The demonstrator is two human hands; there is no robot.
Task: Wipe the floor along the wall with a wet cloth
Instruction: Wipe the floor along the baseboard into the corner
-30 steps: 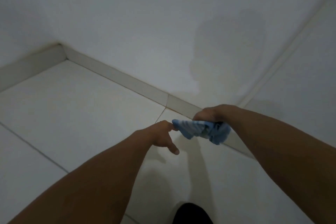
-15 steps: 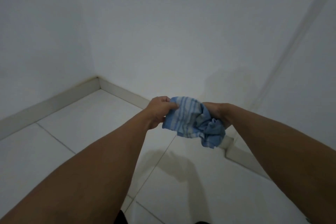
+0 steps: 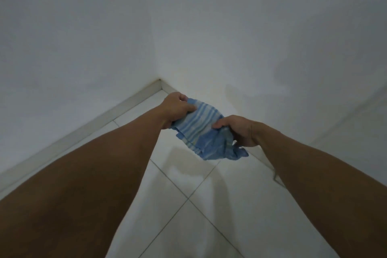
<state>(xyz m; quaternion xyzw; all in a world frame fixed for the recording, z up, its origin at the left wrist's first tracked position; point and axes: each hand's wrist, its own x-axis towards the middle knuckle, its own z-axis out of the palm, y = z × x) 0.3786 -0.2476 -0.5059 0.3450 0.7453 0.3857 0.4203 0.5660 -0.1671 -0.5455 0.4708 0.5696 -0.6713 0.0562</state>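
A blue cloth with pale stripes [image 3: 201, 130] hangs in the air between my two hands, above the white tiled floor [image 3: 205, 195]. My left hand [image 3: 177, 109] grips its upper left end, fingers curled round the fabric. The lower right end is bunched in my right hand [image 3: 238, 130], and a crumpled tail of cloth dangles below that hand. The cloth does not touch the floor. Both forearms reach in from the bottom of the frame.
Two white walls meet in a corner [image 3: 160, 79] straight ahead. A pale skirting strip [image 3: 100, 123] runs along the foot of the left wall. A darker patch [image 3: 314, 58] shows on the right wall. Grey grout lines cross the floor tiles.
The view has swung left toward the room corner. My left hand has gone from pinching the cloth's tip to gripping its end, and the cloth is now stretched wider between my hands.
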